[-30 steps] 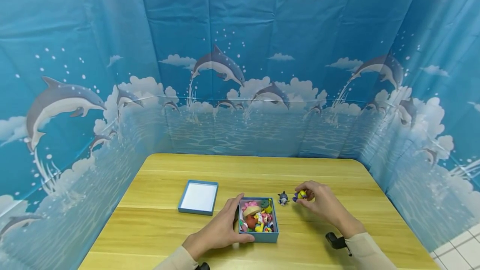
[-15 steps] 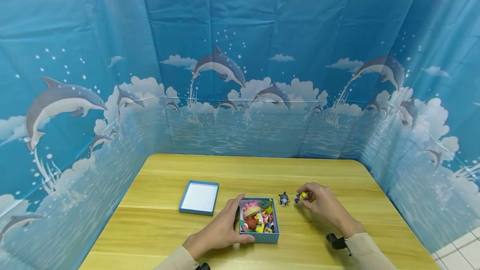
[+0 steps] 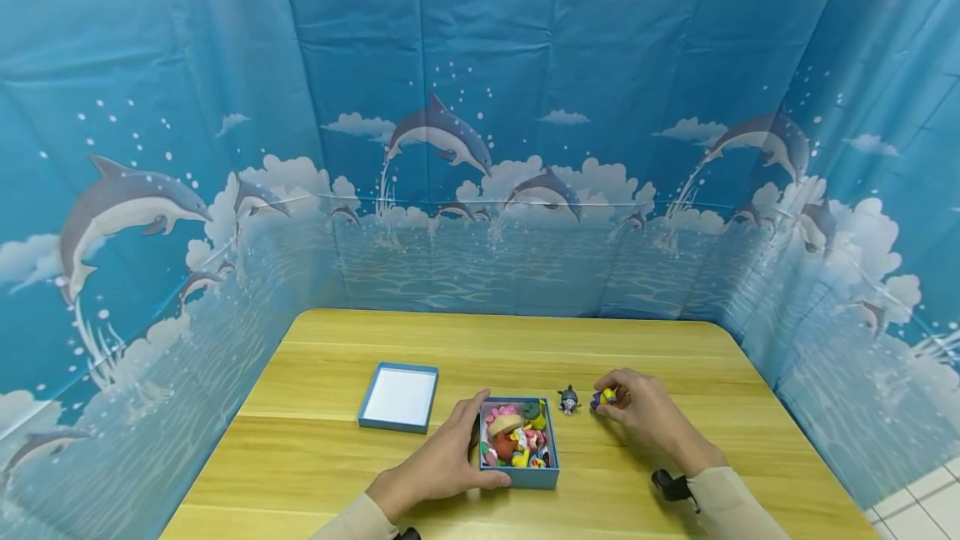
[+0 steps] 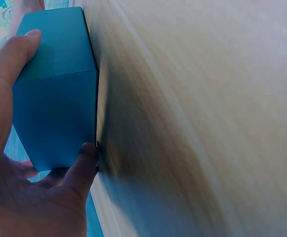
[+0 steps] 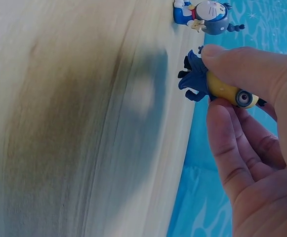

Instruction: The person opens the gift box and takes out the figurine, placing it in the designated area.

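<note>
A small blue box (image 3: 519, 473) full of several little colourful toys stands on the wooden table (image 3: 495, 352). My left hand (image 3: 444, 463) grips the box (image 4: 54, 103) from its left side, thumb on the front wall. My right hand (image 3: 637, 408) pinches a yellow and blue figure (image 3: 603, 397) just right of the box, its feet down at the tabletop. In the right wrist view the yellow figure (image 5: 217, 86) sits between thumb and fingers. A small grey and blue cat-like figure (image 3: 567, 398) stands on the table between box and figure, also the cat-like figure (image 5: 205, 14).
The box's blue lid (image 3: 400, 397) lies upside down, white inside up, left of the box. A blue dolphin-print curtain (image 3: 480, 148) walls the table on three sides. The table's far half is bare wood.
My right hand has lowered the yellow figure a little toward the tabletop. The left hand and the box have stayed in place.
</note>
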The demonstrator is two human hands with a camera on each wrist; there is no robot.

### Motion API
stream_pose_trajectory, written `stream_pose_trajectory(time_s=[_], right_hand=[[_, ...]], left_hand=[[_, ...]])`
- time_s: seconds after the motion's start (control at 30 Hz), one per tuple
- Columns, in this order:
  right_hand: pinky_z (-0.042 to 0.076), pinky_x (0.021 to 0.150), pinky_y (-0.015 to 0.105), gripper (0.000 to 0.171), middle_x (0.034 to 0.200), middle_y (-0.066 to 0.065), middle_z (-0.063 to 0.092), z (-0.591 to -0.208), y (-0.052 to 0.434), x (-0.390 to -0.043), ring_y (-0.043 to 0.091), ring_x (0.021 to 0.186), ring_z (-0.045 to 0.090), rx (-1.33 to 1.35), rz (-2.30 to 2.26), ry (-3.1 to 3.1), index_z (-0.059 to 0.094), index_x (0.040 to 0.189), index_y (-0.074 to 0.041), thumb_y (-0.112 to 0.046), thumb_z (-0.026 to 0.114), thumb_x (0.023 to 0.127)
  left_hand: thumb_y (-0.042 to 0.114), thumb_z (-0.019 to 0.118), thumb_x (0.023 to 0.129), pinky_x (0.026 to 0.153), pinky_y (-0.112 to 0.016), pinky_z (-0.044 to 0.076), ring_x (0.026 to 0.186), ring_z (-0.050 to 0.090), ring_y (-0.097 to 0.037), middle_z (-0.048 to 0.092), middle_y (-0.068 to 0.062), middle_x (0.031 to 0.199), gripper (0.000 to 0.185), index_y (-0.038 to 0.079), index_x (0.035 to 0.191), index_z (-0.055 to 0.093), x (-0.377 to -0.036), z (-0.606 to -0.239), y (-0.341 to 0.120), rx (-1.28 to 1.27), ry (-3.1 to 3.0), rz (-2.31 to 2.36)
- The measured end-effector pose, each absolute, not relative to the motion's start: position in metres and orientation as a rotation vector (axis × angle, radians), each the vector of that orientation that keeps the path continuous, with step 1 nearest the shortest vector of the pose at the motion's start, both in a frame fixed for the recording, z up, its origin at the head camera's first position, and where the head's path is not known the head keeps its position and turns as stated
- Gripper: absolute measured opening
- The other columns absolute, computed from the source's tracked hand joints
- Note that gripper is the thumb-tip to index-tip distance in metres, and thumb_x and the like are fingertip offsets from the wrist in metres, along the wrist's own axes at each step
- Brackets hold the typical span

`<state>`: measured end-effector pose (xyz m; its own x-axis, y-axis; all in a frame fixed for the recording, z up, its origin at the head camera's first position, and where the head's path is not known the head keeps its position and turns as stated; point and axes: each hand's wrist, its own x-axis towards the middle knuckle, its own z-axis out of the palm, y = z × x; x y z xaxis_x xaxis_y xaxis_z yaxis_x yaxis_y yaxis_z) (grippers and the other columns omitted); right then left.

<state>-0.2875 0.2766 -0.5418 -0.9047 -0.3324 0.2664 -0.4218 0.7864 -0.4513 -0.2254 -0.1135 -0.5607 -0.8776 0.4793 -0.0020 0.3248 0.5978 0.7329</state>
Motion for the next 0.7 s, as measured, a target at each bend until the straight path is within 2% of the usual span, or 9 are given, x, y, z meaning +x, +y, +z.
stream_pose_trajectory(time_s=[0.23, 0.4, 0.7], right_hand=[[0.062, 0.073, 0.026, 0.026, 0.110, 0.001, 0.082, -0.548, 0.279, -0.289, 0.002, 0.085, 0.066, 0.653, 0.815, -2.744, 0.085, 0.117, -0.009, -0.006, 0.097, 0.094], [0.058, 0.068, 0.026, 0.026, 0.106, 0.000, 0.080, -0.559, 0.285, -0.295, 0.003, 0.082, 0.065, 0.746, 0.855, -2.654, 0.084, 0.116, -0.010, -0.010, 0.098, 0.094], [0.059, 0.073, 0.025, 0.025, 0.109, -0.002, 0.080, -0.547, 0.273, -0.289, 0.002, 0.084, 0.065, 0.571, 0.782, -2.852, 0.085, 0.116, -0.013, -0.009, 0.098, 0.095]], left_hand=[[0.072, 0.093, 0.092, 0.126, -0.057, 0.056, 0.152, 0.062, -0.028, 0.042, -0.013, 0.181, 0.135, 0.022, 0.189, 0.015, -0.224, -0.559, -0.114, 0.663, 2.627, 1.134], [0.071, 0.093, 0.092, 0.125, -0.055, 0.057, 0.150, 0.063, -0.027, 0.043, -0.012, 0.180, 0.134, 0.022, 0.189, 0.014, -0.224, -0.559, -0.113, 0.668, 2.630, 1.135], [0.074, 0.092, 0.091, 0.126, -0.057, 0.056, 0.151, 0.063, -0.028, 0.044, -0.013, 0.180, 0.135, 0.022, 0.189, 0.015, -0.224, -0.559, -0.113, 0.654, 2.641, 1.120]])
